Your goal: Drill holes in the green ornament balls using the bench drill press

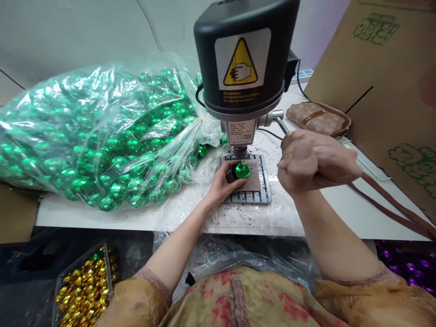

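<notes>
A shiny green faceted ball (243,170) rests on the slotted metal base plate (266,193) of a small drill press (243,59). My left hand (223,181) grips the ball from the left, thumb and fingers around its side. The drill chuck (240,151) is right above the ball; whether the bit touches it I cannot tell. My right hand (309,159) is raised at the right, closed around the drill press lever (282,125), whose end is hidden in the fist. Dark shavings lie scattered around the plate.
A big clear bag (102,136) of green balls fills the left of the white table (102,218). A patterned purse (316,118) with a brown strap and a cardboard box (381,91) stand at the right. Below are a clear bin (108,268) of gold balls and purple balls (405,263).
</notes>
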The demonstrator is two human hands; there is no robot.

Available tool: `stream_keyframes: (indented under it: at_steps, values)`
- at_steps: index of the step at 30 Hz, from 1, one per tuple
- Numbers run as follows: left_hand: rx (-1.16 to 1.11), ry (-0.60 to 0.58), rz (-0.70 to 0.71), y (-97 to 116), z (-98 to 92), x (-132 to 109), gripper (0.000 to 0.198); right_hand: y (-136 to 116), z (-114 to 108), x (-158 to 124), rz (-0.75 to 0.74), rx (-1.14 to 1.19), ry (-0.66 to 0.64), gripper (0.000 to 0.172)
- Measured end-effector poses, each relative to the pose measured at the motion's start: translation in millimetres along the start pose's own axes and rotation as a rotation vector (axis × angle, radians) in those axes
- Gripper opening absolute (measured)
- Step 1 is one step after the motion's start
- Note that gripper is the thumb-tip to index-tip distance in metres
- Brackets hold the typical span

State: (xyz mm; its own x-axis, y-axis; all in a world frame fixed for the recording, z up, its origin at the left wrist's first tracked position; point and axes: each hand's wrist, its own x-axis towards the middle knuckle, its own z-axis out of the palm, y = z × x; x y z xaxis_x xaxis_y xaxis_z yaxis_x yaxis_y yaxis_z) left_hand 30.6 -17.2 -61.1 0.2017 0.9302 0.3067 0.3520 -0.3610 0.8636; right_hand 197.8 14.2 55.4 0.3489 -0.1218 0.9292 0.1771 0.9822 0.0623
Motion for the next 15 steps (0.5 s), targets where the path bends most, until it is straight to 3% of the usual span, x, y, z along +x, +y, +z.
stream_keyframes:
  at_steps: [4,6,9,13,15]
  values:
    - [-0.003,0.004,-0.006,0.5,1.1,0.7,0.055,-7.0,6.4,8.9,0.106,-0.074,0.052,0.053]
    - [-0.006,0.017,-0.018,0.9,2.1,1.9,0.055,-11.5,15.7,25.9,0.257,-0.091,0.070,0.055]
    - [0.010,0.090,-0.047,5.7,3.4,-0.4,0.051,-12.6,29.2,53.9,0.355,-0.052,0.108,0.045]
    - [0.124,0.268,0.026,25.5,4.0,-28.9,0.045,-8.0,34.8,69.9,0.417,-0.045,0.050,0.047]
    - [0.128,0.194,0.176,39.0,7.1,-55.0,0.047,-7.1,34.3,69.2,0.431,-0.039,0.044,0.047]
